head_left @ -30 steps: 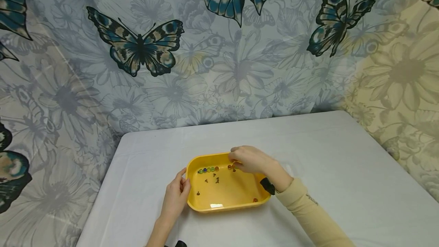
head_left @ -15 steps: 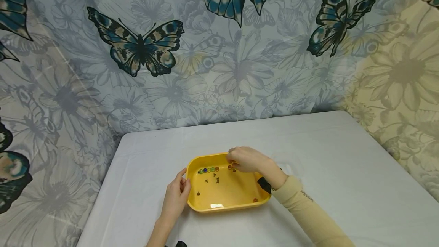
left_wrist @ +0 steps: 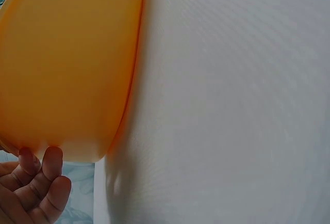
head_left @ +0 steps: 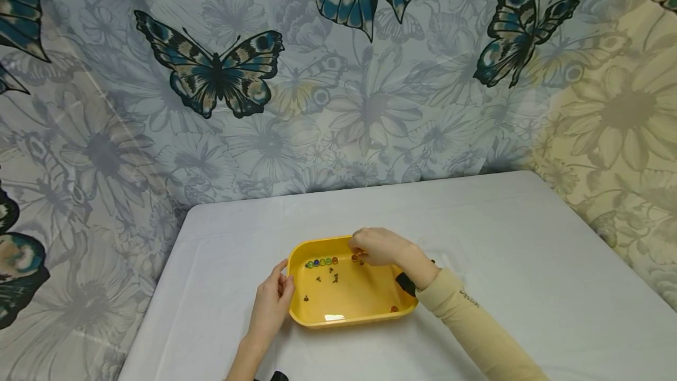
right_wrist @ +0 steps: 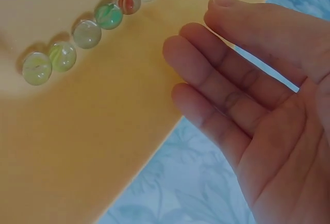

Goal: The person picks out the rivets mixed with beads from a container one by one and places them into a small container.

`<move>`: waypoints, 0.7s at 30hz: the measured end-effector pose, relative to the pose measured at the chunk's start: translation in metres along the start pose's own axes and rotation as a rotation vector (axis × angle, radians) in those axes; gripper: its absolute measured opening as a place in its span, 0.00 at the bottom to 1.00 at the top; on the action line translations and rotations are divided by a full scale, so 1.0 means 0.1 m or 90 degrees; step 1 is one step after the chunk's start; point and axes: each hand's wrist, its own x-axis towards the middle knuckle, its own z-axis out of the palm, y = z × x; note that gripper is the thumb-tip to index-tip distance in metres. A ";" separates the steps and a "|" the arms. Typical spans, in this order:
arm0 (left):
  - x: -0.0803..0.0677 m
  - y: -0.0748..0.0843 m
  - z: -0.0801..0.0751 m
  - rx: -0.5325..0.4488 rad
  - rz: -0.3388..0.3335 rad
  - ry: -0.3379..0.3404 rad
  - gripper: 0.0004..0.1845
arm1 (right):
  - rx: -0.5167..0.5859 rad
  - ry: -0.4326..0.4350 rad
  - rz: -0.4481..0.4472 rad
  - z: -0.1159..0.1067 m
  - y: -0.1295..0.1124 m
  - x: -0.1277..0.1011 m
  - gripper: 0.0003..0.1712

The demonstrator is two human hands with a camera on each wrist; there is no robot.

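A yellow tray (head_left: 349,317) stands on the table, with several glass marbles (head_left: 322,262) in a row along its far wall. My left hand (head_left: 272,298) holds the tray's left end; in the left wrist view its fingertips (left_wrist: 52,159) press the outer wall. My right hand (head_left: 383,247) reaches over the far right wall, hiding part of the row. In the right wrist view its fingers are loosely extended, the thumb apart, with nothing seen between them. Beside that hand lie a yellow marble (right_wrist: 37,69), a green marble (right_wrist: 108,16) and a red-streaked marble (right_wrist: 129,2).
Several small dark pieces (head_left: 335,278) are scattered on the tray floor. An orange marble (head_left: 394,308) sits in its near right corner. White cloth covers the table (head_left: 476,222), and a butterfly-print curtain (head_left: 370,104) hangs behind it.
My right hand has shifted slightly left along the tray's far wall, its wrist moving left too. My left hand and the tray have stayed in place.
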 end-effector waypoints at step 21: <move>0.00 0.02 0.00 0.001 -0.002 0.002 0.22 | -0.001 -0.039 0.027 0.10 0.03 0.08 0.14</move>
